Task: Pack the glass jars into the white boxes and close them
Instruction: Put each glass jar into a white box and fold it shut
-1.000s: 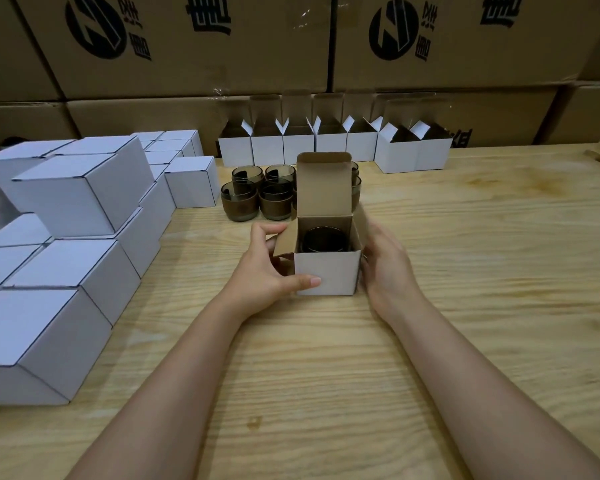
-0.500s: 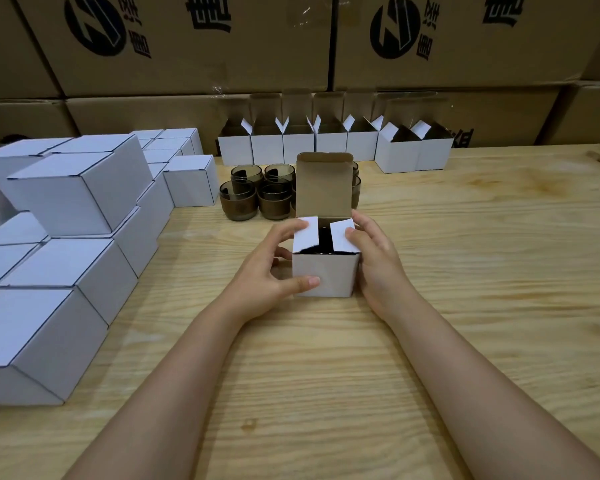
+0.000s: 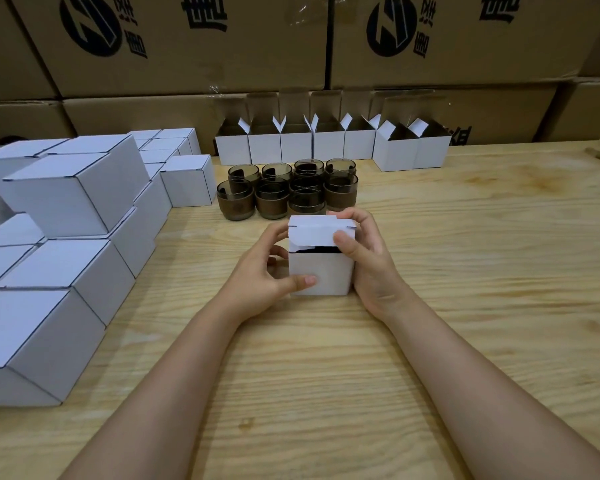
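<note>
While the lid (image 3: 317, 232) lies almost flat but untucked, we hold the white box (image 3: 321, 273) on the table (image 3: 465, 271), with the loose glass jars (image 3: 284, 188) just behind it. Our left hand (image 3: 260, 282) grips its left side, thumb across the front wall. Our right hand (image 3: 368, 258) wraps its right side, thumb pressing the lid's front edge. A dark slit shows under that edge. We should brace the walls squarely and ease the tuck flap inside the front wall, pressing evenly to avoid a crease.

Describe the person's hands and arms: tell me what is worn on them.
The left hand and right hand are bare: no gloves, rings, watch or bracelets show. No sleeves appear up to the frame's edge. The visible thumbnails are short and unpainted.
</note>
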Demonstrator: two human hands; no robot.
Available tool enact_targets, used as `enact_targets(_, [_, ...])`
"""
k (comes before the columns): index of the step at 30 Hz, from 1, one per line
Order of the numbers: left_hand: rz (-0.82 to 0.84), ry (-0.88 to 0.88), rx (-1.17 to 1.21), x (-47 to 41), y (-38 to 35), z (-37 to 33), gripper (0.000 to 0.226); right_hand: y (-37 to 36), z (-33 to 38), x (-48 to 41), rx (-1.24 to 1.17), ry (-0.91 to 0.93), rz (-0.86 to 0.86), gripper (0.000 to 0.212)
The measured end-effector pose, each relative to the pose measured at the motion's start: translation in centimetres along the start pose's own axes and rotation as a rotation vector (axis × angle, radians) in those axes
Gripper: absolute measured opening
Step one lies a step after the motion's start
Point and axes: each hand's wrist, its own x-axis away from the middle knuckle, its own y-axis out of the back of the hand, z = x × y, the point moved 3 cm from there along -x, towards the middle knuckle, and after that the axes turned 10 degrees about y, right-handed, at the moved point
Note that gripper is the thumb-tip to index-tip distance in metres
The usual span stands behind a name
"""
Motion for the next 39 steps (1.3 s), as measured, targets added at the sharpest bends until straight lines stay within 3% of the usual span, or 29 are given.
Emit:
enact_targets(12, [-0.022,-0.034,0.048,0.1,0.2,0.4,0.076,0.5,0.0,0.0,0.082,0.025,-0.006,0.020])
enact_targets(21, [-0.017,-0.034,0.299,-0.3,-1.0,-0.9,0.027,0.0,0.1,0.0,0.025,-0.035,0.059,0.015])
enact_targets(30, [0.051,0.121,0.527,-0.1,-1.3,-1.2,0.034,0.5,-0.3,-0.5,0.054,-0.116,-0.018,0.018])
enact_targets(32, [-0.072,0.066,0.407,0.3,-1.4,-1.5,0.029,0.6,-0.4,-0.5,0.059,-0.087,-0.027,0.022])
enact_targets(35, [-0.483,-0.264,-0.161,1.4,-0.8,-2.3,0.027,0.6,-0.6,-0.5,0.151,-0.039,-0.020,0.025])
enact_targets(37, [-0.546,-0.462,-0.455,1.8,-1.2,-2.8,0.029,0.5,-0.6,-0.6,0.171,-0.023,-0.010,0.030])
enact_targets(39, [-0.544,-0.533,-0.672,2.0,-1.8,-3.0,0.034,0.2,-0.6,-0.6,0.175,-0.019,0.021,0.036])
